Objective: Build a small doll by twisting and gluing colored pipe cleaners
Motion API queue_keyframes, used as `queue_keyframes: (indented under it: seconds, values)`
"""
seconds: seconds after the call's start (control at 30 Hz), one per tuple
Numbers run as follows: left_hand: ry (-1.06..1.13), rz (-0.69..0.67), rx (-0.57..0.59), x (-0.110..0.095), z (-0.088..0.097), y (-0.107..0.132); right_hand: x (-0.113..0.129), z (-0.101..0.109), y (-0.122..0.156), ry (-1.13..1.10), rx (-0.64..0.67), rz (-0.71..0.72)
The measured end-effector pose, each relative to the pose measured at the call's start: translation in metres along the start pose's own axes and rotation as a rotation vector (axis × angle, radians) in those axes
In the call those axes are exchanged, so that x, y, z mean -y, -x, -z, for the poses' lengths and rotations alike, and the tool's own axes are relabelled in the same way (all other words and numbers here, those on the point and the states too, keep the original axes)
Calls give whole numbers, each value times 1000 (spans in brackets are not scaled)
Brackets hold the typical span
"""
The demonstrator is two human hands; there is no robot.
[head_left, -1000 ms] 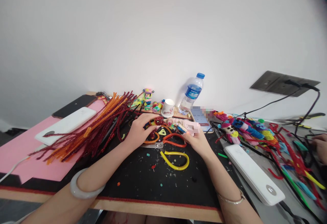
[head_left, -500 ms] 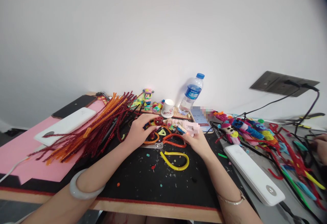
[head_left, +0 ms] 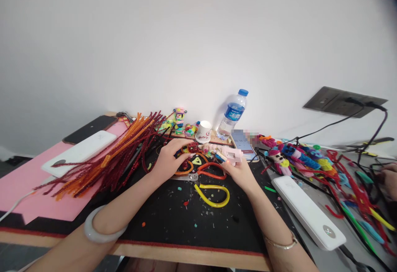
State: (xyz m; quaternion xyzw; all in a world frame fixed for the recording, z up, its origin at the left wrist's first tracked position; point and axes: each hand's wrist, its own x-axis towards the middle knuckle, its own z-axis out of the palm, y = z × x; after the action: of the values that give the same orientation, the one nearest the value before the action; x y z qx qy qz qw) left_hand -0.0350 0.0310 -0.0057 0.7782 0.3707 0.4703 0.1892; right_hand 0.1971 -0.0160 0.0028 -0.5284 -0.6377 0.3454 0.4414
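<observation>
Right grip point(head_left: 239, 172) around pink device point(head_left: 234, 155), blue bottle label point(head_left: 233, 112), 冰露 legible

Beyond the grip of the right hand point(head_left: 241, 172), the bottle point(head_left: 232, 114) carries white characters, seemingly 冰露, on its blue label point(head_left: 234, 111). Nearer the grip, the cup point(head_left: 203, 132)'s red print and the phone point(head_left: 245, 143)'s digits are illegible, as is the power bank point(head_left: 307, 212)'s display, rightward.
</observation>
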Motion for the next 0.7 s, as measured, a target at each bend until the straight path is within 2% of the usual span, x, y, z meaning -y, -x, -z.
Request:
queue_keyframes:
  seconds: [0.47, 0.7]
  values:
    - [-2, -10, -3, 1, 0, 0, 0, 1, 0, -6, 33, 4]
    - [-5, -30, 1, 1, -1, 0, -4, 2, 1, -33, -11, -3]
